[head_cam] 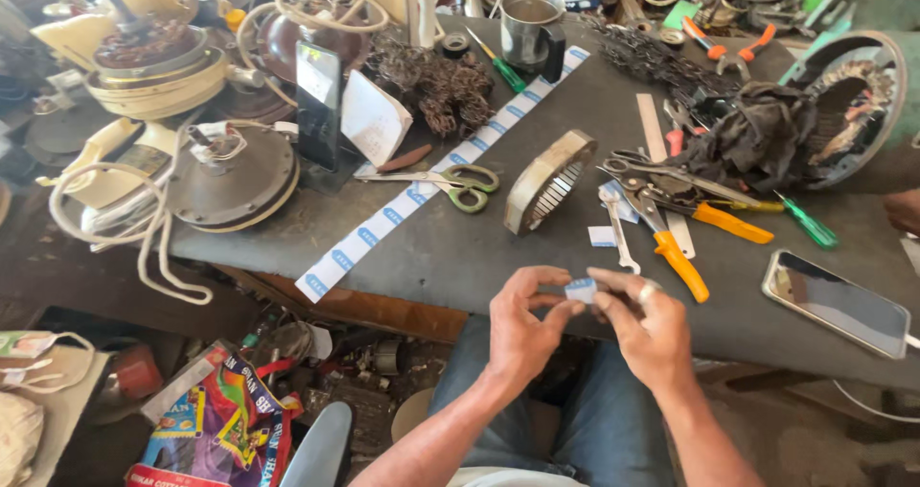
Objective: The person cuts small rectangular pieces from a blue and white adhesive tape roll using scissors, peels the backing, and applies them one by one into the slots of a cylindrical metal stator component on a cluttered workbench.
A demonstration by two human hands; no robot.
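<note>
Grey workbench (537,257) seen strewn with tools. Long white paper strip (422,199) laid diagonally across it, green-handled scissors (460,188) rested on strip, orange-handled pliers (671,247) placed right of them. Forearms raised over lap at bench's near edge. Left hand (522,329) curled, thumb and fingers pinched on small white paper piece (581,289). Right hand (652,329) bent inward, fingertips closed on same piece from other side.

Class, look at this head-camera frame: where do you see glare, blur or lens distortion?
Head view: even daylight with soft shadows; glare on the phone screen at right; straight edges of the white strip and grey bench bow from wide-angle distortion; both hands, left hand and right hand, look slightly soft.
</note>
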